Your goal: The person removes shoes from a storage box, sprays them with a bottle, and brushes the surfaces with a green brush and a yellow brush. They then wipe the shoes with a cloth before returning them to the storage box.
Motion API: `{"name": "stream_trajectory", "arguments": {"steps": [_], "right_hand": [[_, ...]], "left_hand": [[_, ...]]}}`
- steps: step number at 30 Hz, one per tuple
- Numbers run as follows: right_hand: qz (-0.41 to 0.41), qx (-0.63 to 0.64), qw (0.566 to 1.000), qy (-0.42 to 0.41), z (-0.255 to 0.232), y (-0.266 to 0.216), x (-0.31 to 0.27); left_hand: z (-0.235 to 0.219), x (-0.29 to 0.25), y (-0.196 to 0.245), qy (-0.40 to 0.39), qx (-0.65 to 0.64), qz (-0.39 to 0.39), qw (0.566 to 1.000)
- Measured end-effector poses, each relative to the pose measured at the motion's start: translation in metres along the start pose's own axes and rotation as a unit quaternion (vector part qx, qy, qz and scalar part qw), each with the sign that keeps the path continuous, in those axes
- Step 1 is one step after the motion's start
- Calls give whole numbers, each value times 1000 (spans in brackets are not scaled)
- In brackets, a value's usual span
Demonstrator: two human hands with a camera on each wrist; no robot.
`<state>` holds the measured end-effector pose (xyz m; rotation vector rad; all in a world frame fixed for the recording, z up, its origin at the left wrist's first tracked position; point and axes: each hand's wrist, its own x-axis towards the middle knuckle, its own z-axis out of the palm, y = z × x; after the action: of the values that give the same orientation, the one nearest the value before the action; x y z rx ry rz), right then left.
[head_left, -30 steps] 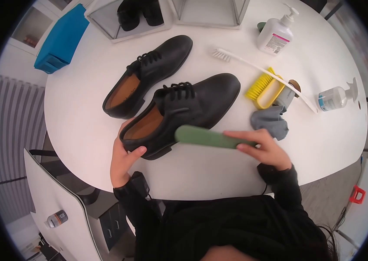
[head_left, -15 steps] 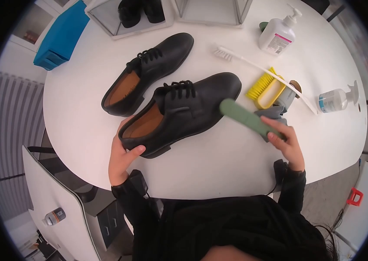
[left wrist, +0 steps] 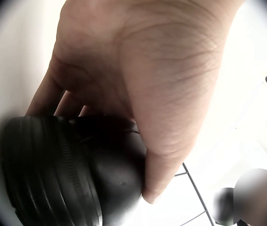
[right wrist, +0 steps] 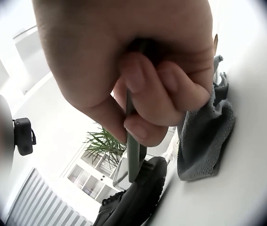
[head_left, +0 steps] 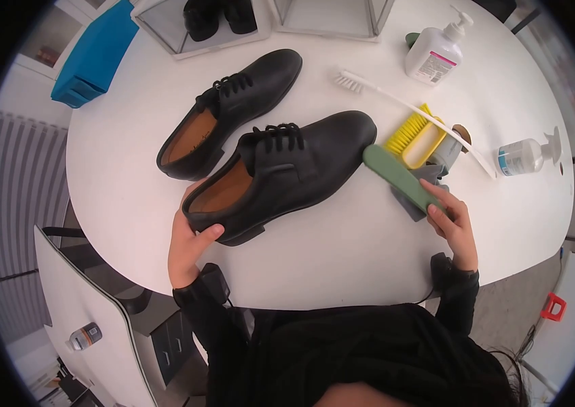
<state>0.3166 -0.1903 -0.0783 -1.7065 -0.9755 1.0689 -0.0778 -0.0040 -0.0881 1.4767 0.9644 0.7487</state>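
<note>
Black lace-up shoe (head_left: 294, 173): directly in front of the person (head_left: 382, 339), toe pointing away to the right; I place everything else from it.
Left hand (head_left: 187, 245): gripping the heel end, thumb on the near side, the other fingers behind.
Right hand (head_left: 456, 227): to the right of the toe, pinching a green tool (head_left: 399, 173) between thumb and fingers.
Tool tip: reaching the toe's edge, though from here I can't tell whether they touch.
Scuff risk: the tool's rim, meeting the toe at a hard angle, could mark it.
Slip risk: only the heel is gripped, so a firm push at the toe might swing it into the matching shoe (head_left: 247, 105) just beyond.
Knock risk: a yellow brush (head_left: 406, 134) lies near the toe with a white long-handled brush (head_left: 403, 103) across it; one wide sweep could shift both.
Grey cloth (right wrist: 204, 146): right of the toe, under the tool, where it might catch on passing fingers.
Bottles: pump bottle (head_left: 433, 57) beyond the toe, spray bottle (head_left: 520, 157) well off to the right.
Tabletop (head_left: 342, 261): white, smooth-looking, spreading all round the shoe.
Room: blue case (head_left: 94, 57) and striped radiator (head_left: 19, 183) off past the heel side.
</note>
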Motion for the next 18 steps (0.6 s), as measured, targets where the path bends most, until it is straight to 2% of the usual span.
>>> {"name": "stream_trajectory", "arguments": {"steps": [5, 11, 14, 18], "right_hand": [[15, 56, 997, 46, 7, -8, 4], [20, 23, 999, -22, -1, -1, 1], [12, 52, 998, 31, 7, -7, 4], [36, 30, 998, -46, 2, -6, 0]], "left_hand": [[0, 0, 1, 4, 2, 2, 1000], [0, 1, 2, 15, 5, 7, 1000], [1, -2, -3, -1, 3, 0, 1000], [1, 1, 2, 3, -2, 3, 1000]]}}
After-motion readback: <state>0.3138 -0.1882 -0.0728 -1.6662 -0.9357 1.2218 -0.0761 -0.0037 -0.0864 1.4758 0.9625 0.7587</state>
